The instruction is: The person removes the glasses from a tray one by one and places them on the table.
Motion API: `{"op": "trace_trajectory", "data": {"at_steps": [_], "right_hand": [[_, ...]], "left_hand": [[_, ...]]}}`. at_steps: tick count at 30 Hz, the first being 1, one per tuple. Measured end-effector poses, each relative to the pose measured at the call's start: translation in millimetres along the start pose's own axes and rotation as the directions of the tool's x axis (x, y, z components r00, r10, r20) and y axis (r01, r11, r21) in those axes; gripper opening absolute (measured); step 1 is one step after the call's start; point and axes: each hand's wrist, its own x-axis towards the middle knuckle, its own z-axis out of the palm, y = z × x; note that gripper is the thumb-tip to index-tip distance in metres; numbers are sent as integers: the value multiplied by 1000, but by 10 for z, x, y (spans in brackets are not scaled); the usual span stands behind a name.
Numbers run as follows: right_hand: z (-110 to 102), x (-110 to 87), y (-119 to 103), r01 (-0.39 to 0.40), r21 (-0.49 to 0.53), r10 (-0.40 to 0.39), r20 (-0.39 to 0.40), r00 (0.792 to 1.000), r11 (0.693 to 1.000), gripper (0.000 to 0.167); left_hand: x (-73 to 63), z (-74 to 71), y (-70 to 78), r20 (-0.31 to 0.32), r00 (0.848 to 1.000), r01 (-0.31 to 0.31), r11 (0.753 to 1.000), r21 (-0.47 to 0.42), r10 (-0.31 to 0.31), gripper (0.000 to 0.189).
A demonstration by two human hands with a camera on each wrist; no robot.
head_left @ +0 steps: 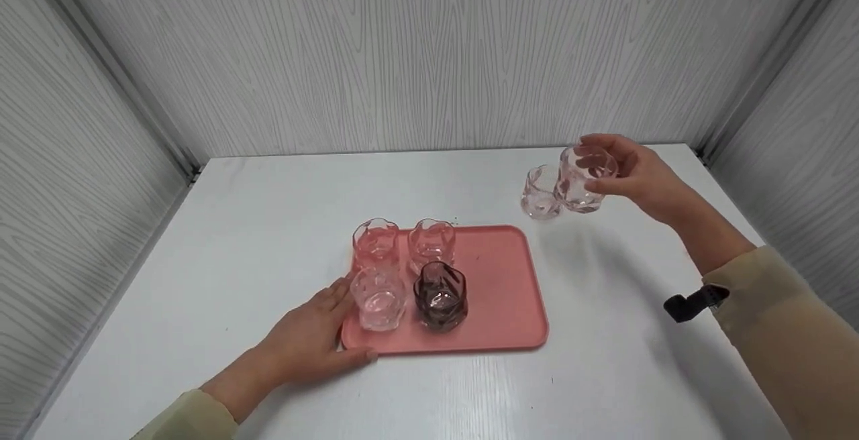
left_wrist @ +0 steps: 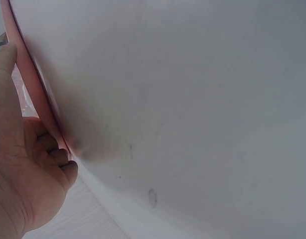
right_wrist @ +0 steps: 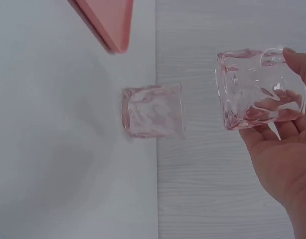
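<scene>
In the head view, my right hand (head_left: 637, 175) holds a clear, faintly pink glass (head_left: 574, 182) by its side, thumb in front and fingers behind. This glass is off the table. A similar pinkish glass (right_wrist: 154, 112) stands on the table just left of it. My left hand (head_left: 309, 339) holds the near left corner of a pink tray (head_left: 503, 292), its fingers along the left side and the thumb at the front edge. On the tray's left half stand clear glasses (head_left: 380, 306) and one dark smoky glass (head_left: 441, 299), all upright.
The tray lies on a white table (head_left: 268, 225), and its right half is bare pink surface. Grey wood-grain panels (head_left: 402, 58) rise behind the table and at both sides. A black strap (head_left: 694, 302) hangs at the right sleeve.
</scene>
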Motion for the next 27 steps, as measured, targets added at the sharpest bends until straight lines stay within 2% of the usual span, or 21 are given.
{"op": "trace_trajectory", "data": {"at_steps": [4,9,13,19,27], "right_hand": [[-149,1,115,-43,-42,43,-2,999,998,61],[-264,-22,293,-114,-31,113,-45,993,993,59],[-322,-54,440,-180,-19,178,-86,980,984,60],[-398,-83,616,-272,-74,262,-124,957,959,67],[-463,-121,841,-319,-30,312,-130,941,947,71]], "left_hand": [[8,7,8,-8,1000,-2,1000,-6,2,114],[19,19,10,-13,1000,-6,1000,-3,6,113],[21,25,12,-11,1000,-12,1000,-4,12,113],[25,18,19,13,1000,5,1000,1,-5,115],[51,20,26,18,1000,-1,1000,2,1,115]]}}
